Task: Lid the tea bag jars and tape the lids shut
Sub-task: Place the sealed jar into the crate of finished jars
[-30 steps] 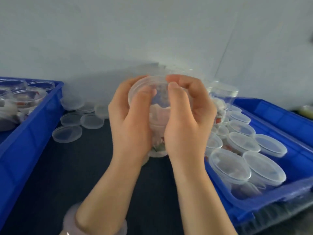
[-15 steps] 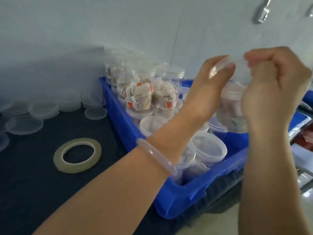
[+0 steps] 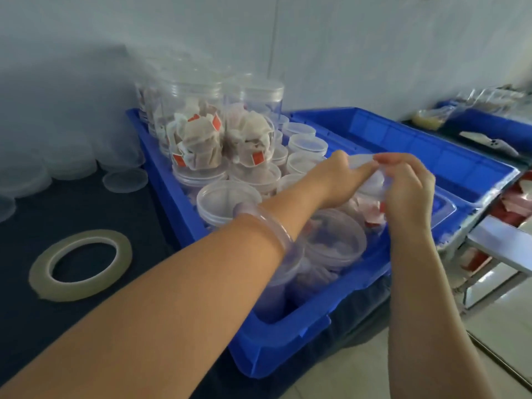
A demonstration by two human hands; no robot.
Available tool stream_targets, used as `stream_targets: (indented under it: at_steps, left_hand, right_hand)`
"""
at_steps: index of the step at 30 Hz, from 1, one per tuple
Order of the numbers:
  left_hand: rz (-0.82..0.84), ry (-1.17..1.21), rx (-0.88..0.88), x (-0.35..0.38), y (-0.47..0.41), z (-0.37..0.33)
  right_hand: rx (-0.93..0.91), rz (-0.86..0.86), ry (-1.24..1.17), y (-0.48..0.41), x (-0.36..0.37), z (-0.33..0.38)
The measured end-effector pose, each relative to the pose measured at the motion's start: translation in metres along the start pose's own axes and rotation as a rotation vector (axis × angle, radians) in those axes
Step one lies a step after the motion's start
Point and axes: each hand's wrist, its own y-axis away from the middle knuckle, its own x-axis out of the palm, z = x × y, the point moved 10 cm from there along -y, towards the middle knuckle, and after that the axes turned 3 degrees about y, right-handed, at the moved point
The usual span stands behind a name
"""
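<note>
The left hand (image 3: 336, 180) and right hand (image 3: 408, 194) grip the jar (image 3: 370, 205) over the bin (image 3: 288, 335), near upright, lid (image 3: 359, 161) on top.

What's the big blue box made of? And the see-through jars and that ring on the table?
Blue box: looks like hard plastic, smooth and slightly shiny, with a moulded rim.
Jars: probably clear plastic; tea bags show through the walls.
Ring: seemingly a roll of yellowish, translucent tape.
</note>
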Motion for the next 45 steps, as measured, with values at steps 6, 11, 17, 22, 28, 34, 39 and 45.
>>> stream_targets:
  at_steps: [6, 11, 17, 22, 28, 34, 39, 45]
  left_hand:
    - [0.010, -0.379, 0.001, 0.014, -0.003, 0.005]
    - [0.056, -0.565, -0.026, 0.016, -0.006, 0.014]
    - [0.043, -0.550, -0.008, 0.008, 0.004, 0.008]
    - [0.008, -0.413, 0.047, -0.024, 0.045, -0.013]
    - [-0.239, -0.433, 0.005, -0.156, 0.177, -0.003]
    - [-0.568, -0.712, -0.592, -0.286, 0.372, 0.071]
    - [-0.865, -0.837, -0.975, -0.333, 0.509, 0.087]
    - [-0.798, -0.700, -1.152, -0.323, 0.559, 0.116]
  right_hand:
    - [0.009, 0.237, 0.365, -0.004, 0.015, -0.025]
    - [-0.044, 0.412, 0.769, 0.005, 0.038, -0.033]
    - [-0.192, 0.440, 1.051, 0.017, 0.050, -0.015]
    - [-0.300, 0.530, 0.988, 0.053, 0.071, 0.033]
    - [-0.617, 0.626, 0.595, 0.184, 0.156, 0.138]
    - [-0.915, 1.125, 0.249, 0.381, 0.287, 0.213]
    - [-1.116, 1.470, 0.106, 0.519, 0.320, 0.260]
    - [-1.200, 1.618, 0.259, 0.571, 0.328, 0.248]
